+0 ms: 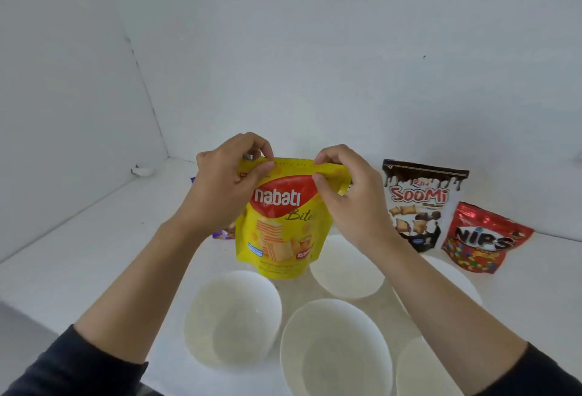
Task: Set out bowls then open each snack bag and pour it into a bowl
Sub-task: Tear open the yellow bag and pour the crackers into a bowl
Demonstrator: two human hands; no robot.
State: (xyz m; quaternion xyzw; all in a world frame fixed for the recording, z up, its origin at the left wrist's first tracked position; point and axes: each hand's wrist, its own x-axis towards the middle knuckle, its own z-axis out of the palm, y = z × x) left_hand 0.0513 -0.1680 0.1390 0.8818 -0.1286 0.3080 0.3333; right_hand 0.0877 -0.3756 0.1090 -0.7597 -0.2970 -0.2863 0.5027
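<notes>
Pinching the yellow bag (280, 228) with my left hand (225, 177) and right hand (345, 183), I risk a jerky tear scattering snacks beyond the bowls (220, 307).

Nabati bag (278, 222) behind bowls (233, 317)

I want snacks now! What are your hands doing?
Left hand: pinches the top of the yellow Nabati bag.
Right hand: pinches its top too.

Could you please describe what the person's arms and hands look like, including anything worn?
The left hand and right hand are bare, with no gloves and no watch at the wrists. The left sleeve and right sleeve are dark and end near the elbows, leaving the forearms uncovered.
</notes>
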